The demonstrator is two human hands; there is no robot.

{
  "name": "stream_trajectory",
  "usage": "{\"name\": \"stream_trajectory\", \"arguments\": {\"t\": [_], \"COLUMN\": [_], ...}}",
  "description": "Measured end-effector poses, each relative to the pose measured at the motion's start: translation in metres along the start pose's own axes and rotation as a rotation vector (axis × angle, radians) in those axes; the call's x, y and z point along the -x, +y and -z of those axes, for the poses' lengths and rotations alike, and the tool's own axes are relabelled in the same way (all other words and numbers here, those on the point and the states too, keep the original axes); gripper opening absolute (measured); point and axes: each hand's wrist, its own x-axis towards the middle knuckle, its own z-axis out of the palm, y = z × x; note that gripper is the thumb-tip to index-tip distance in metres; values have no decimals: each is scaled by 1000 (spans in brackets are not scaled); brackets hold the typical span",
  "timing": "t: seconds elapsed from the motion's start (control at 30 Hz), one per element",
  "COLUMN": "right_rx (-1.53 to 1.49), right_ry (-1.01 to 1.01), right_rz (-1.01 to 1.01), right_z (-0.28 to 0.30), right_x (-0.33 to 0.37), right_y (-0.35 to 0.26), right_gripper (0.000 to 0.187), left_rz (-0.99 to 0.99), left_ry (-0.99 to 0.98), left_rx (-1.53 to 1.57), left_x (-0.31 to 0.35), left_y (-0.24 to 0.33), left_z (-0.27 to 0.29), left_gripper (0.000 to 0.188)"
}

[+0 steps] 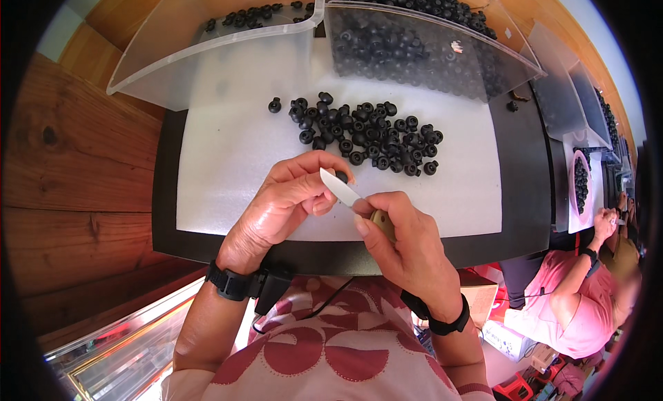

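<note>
Currently, from my remote seat, I see the left hand (pixel 280 201) with its grip pinching one small black knob (pixel 341 175) between thumb and fingers, above the near part of a white sheet (pixel 221 166). The right hand (pixel 414 242) has its grip closed around a knife (pixel 343 191), the pale blade pointing up and left across the left fingertips; I cannot tell whether the edge touches the knob.

Just beyond the hands, a loose pile of black knobs (pixel 376 135) lies on the sheet, which covers much of the dark worktop (pixel 528 201). At the back I have two clear bins: the left bin (pixel 166 87) holds a thin scatter of knobs toward its far side, while the right bin (pixel 442 25) is heaped with them, dark through its cloudy front wall. Farther right stands another clear bin (pixel 556 76), and near it a pink basin (pixel 573 188) holding more black knobs, with a co-worker's hand (pixel 606 223) close by.
</note>
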Motion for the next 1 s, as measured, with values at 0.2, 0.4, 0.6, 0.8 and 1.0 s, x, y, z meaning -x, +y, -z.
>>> {"name": "stream_trajectory", "arguments": {"t": [0.2,0.4,0.6,0.8,1.0], "right_rx": [-5,-2,-18,-17,-30], "right_ry": [-6,-5,13,30,72], "right_rz": [1,18,51,68,32], "right_z": [0,-1,-4,-9,-11], "right_x": [0,-1,-5,-10,-16], "right_y": [0,1,0,1,2], "right_gripper": [21,22,22,21,19], "left_rz": [-1,0,6,-19,37], "left_ry": [4,10,14,56,72], "left_rx": [9,-9,0,22,20], "left_x": [1,1,2,3,5], "left_y": [0,0,1,-1,1], "left_z": [1,-1,0,-1,-3], "left_gripper": [38,35,29,28,22]}}
